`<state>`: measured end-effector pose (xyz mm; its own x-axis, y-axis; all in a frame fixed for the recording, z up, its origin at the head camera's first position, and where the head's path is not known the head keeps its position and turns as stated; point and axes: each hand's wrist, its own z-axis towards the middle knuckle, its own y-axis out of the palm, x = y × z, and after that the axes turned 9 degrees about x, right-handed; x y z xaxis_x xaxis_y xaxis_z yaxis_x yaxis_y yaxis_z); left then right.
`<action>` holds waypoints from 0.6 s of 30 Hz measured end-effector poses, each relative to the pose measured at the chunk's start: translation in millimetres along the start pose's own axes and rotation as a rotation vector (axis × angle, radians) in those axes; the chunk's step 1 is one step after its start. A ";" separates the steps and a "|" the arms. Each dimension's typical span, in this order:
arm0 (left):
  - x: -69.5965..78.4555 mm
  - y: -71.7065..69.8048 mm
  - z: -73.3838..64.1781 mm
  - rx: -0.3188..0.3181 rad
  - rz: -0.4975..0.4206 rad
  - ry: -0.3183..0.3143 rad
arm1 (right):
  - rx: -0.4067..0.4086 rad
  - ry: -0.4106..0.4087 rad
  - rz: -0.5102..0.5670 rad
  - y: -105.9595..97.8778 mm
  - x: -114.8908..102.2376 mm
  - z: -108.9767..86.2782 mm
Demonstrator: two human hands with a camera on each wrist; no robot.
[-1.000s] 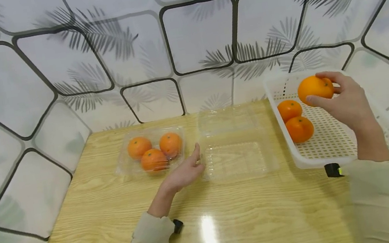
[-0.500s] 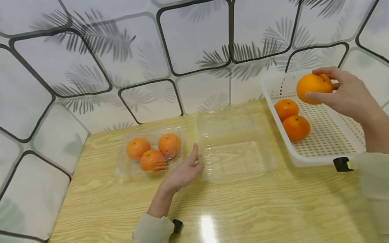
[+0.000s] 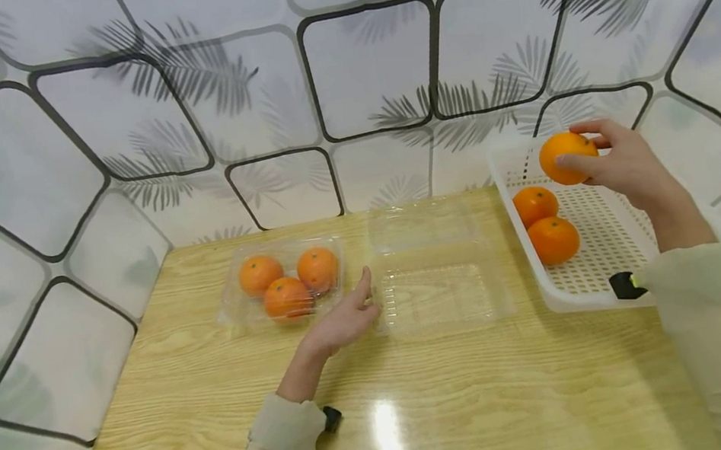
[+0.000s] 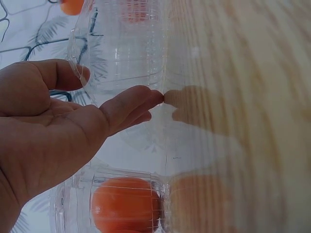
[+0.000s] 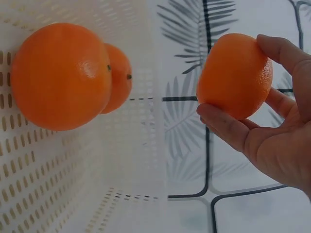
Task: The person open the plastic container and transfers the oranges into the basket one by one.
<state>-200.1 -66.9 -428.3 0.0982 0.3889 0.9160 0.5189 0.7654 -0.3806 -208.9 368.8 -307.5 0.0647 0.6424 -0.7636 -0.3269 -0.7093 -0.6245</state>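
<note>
My right hand (image 3: 632,167) holds an orange (image 3: 558,155) between thumb and fingers, up over the back of the white basket (image 3: 575,300). In the right wrist view that orange (image 5: 235,73) is raised beyond the basket's wall. Two more oranges (image 3: 554,240) lie against the basket's left side. My left hand (image 3: 343,323) is at the left edge of a clear plastic clamshell box (image 3: 436,299), which stands with its lid folded back and nothing inside. In the left wrist view the thumb (image 4: 83,75) is at the box's rim, and the other fingers extend down to the table.
Left of the left hand sits another clear plastic box (image 3: 227,313) with three oranges (image 3: 288,297) in it. A patterned wall covering (image 3: 373,69) rises behind the wooden table (image 3: 482,400), whose bare front part lies before the boxes.
The orange in my right hand has moved slightly up and to the left over the basket. My left hand stays by the open box.
</note>
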 end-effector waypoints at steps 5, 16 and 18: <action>1.0 -0.1 -0.8 0.001 0.006 0.000 | -0.036 0.055 0.008 2.3 14.3 7.1; 1.7 -0.6 -2.2 0.010 0.005 0.002 | -0.146 0.032 -0.064 2.7 35.0 21.8; 2.9 -0.5 -2.9 0.013 0.014 0.002 | -0.180 0.027 -0.075 3.5 41.7 24.1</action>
<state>-197.6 -67.7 -425.0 0.1069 0.3991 0.9106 0.5061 0.7665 -0.3954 -230.1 400.1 -337.6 0.1086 0.6892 -0.7164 -0.1468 -0.7017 -0.6972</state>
